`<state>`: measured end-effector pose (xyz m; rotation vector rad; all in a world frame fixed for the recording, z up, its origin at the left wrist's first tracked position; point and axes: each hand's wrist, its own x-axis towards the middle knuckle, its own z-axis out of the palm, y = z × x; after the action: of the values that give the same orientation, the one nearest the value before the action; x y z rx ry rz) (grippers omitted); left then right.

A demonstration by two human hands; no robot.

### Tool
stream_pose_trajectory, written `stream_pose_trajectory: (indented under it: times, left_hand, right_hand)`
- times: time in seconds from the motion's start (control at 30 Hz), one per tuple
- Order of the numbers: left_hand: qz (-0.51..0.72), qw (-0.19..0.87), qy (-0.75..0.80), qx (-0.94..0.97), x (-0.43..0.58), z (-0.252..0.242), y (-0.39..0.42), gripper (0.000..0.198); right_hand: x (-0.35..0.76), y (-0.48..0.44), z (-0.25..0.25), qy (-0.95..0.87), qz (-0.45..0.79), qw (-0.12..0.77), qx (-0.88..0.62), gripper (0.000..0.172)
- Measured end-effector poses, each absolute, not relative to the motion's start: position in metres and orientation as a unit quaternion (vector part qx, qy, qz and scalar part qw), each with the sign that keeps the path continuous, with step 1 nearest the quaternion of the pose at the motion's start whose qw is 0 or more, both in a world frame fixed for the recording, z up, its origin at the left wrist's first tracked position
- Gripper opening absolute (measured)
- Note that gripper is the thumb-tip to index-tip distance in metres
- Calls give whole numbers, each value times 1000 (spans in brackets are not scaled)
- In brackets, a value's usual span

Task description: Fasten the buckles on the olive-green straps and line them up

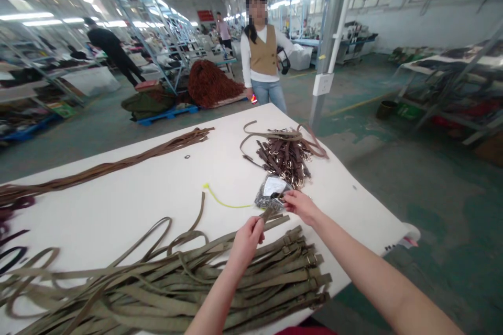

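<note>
Both hands: we find the left hand [247, 238] and the right hand [301, 207] near each other, toward the right edge of the table [228, 167].
Left grasp: fingers closed on an olive strap [268, 213], its end projecting past them.
Right grasp: fingertips pinching a small dark piece [277, 195], too small for us to identify.
Packet: a clear packet [273, 187] with a white label lies just beyond the hands, behind the small dark piece in our view.
Step in hand: we judge it to be the handling of one strap end with one small piece.
Next move: in our judgement it calls for a steady left hold and careful alignment by the right.
Near edge: a bundle of olive straps [275, 267], buckles showing at its right end.
Tie: a yellow-green tie [218, 202], left of the packet.
Right edge: a heap of brown clasped pieces [286, 154], just beyond the packet.
Far edge: long brown straps [149, 153]; a small ring [187, 156] lies apart from them.
Far right corner: a standing person [264, 55] beyond it.
</note>
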<state>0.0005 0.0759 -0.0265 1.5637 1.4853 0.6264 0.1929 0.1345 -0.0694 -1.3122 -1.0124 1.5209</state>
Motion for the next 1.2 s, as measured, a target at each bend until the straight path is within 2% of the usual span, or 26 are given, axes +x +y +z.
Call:
stream_pose_trajectory:
  times: [0.13, 0.43, 0.53, 0.63, 0.7, 0.87, 1.0, 1.2]
  left_hand:
    - [294, 409, 608, 614, 9, -14, 69, 30]
    - [263, 450, 592, 615, 20, -13, 50, 29]
    - [249, 396, 584, 663, 17, -8, 43, 24]
    - [207, 290, 561, 748, 14, -3, 36, 19]
    - [185, 256, 542, 779, 12, -3, 32, 19]
    - [233, 382, 579, 682, 7, -10, 30, 30]
    - [238, 457, 571, 640, 8, -16, 31, 30]
    - [261, 495, 571, 601, 8, -18, 33, 30]
  right_hand:
    - [183, 86, -38, -290, 711, 475, -430, 29]
    - [165, 40, -27, -333, 688, 460, -452, 31]
    - [165, 37, -33, -351, 685, 447, -455, 30]
    - [167, 36, -38, -321, 742, 412, -421, 34]
    - [169, 35, -41, -301, 761, 401, -411, 31]
    - [167, 34, -40, -271, 736, 454, -423, 33]
    - [159, 30, -38, -267, 714, 480, -434, 31]
    - [162, 26, -40, -406, 643, 428, -489, 19]
